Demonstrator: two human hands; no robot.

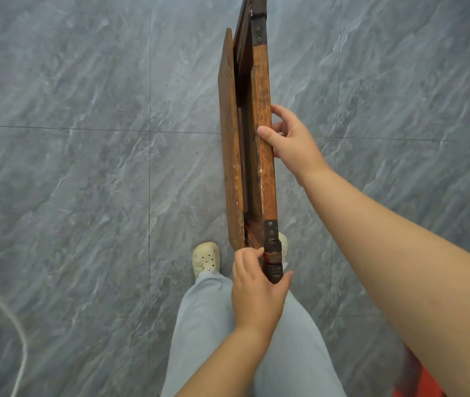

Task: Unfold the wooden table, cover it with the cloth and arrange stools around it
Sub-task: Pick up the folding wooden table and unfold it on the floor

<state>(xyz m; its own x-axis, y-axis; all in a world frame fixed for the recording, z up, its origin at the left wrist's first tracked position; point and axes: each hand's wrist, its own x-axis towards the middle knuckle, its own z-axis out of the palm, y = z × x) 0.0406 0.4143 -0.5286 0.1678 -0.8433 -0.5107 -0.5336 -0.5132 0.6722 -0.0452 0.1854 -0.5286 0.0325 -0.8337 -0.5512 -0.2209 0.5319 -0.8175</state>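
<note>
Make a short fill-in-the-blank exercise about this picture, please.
1. The wooden table is still ____.
2. The right hand holds its ____ edge.
3. The left hand has its grip on the near ____ of that edge.
4. The floor is covered with grey ____.

Missing words: folded; top; end; tiles

The right hand (292, 138) is extended forward, fingers (265, 132) curled in a grip; the left hand (258, 293) is clenched lower, nearer the body.

head view, steeply downward, close to floor (84, 167)
</note>
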